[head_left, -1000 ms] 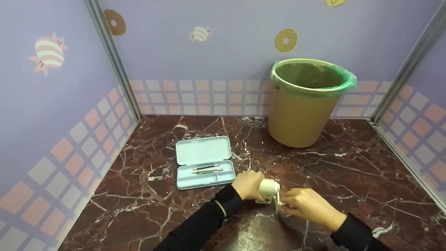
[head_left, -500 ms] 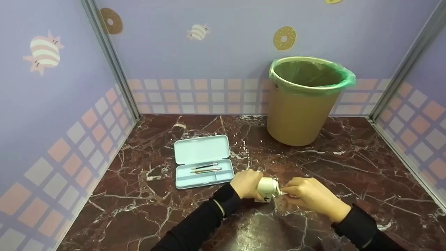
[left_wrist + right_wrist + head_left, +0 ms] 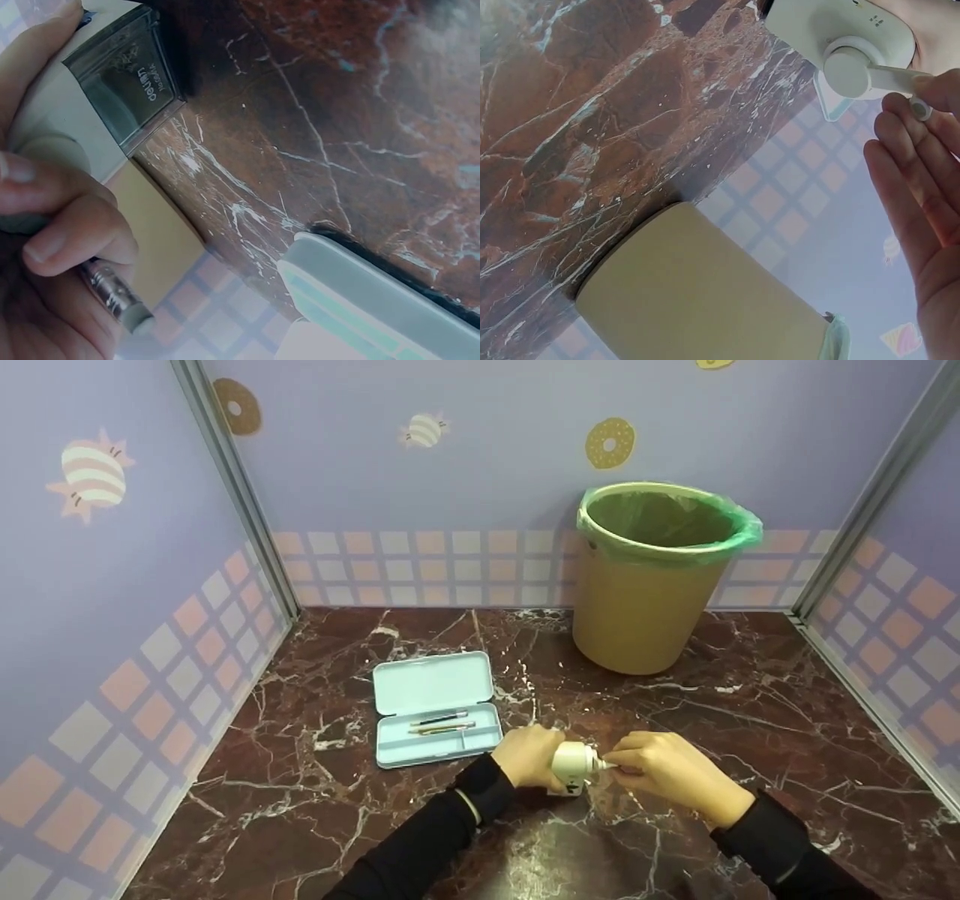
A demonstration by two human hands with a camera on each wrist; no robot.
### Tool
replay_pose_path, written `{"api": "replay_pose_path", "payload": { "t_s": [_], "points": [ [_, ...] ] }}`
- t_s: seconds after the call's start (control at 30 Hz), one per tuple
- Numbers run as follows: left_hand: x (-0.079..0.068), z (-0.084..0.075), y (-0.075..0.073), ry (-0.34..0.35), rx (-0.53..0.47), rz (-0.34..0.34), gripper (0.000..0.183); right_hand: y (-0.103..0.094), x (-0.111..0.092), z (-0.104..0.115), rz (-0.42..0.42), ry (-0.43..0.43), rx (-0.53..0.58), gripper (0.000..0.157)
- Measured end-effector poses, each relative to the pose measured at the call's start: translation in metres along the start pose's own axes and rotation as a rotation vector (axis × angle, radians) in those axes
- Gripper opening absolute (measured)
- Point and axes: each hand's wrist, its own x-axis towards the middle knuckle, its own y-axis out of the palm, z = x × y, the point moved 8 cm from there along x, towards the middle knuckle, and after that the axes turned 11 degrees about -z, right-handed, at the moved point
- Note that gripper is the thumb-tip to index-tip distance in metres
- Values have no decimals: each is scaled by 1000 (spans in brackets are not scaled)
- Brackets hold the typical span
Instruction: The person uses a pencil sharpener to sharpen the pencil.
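Observation:
My left hand [image 3: 529, 756] grips a cream pencil sharpener [image 3: 571, 766] that stands on the marble table. In the left wrist view its dark see-through shavings drawer [image 3: 127, 82] faces the table side, and a pencil [image 3: 118, 298] shows its eraser end under my curled fingers. The pencil's point end is hidden. With thumb and fingers, my right hand [image 3: 664, 771] pinches the knob of the crank handle [image 3: 891, 79] on the sharpener's right face. The crank points towards that hand.
A light blue pencil case [image 3: 436, 684] lies unfolded left of the sharpener, with several pencils [image 3: 444, 727] inside. At the back right stands a tan bin [image 3: 645, 619] with a green liner [image 3: 746, 534]. Pale specks dot the table between them. Patterned panels enclose the back and sides.
The crank has turned from hanging downward to pointing right, and my right hand has risen slightly with it. My left hand keeps hold of the sharpener in about the same place.

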Motion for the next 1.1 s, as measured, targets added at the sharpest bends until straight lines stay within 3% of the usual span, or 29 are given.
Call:
{"api": "replay_pose_path", "payload": {
  "t_s": [0.53,1.1],
  "points": [
    [0,-3,0,24,3,-5,48,-1,4,-15,-16,47,-15,22],
    [0,-5,1,46,11,-15,48,5,5,-27,23,123,-42,17]
  ]
}}
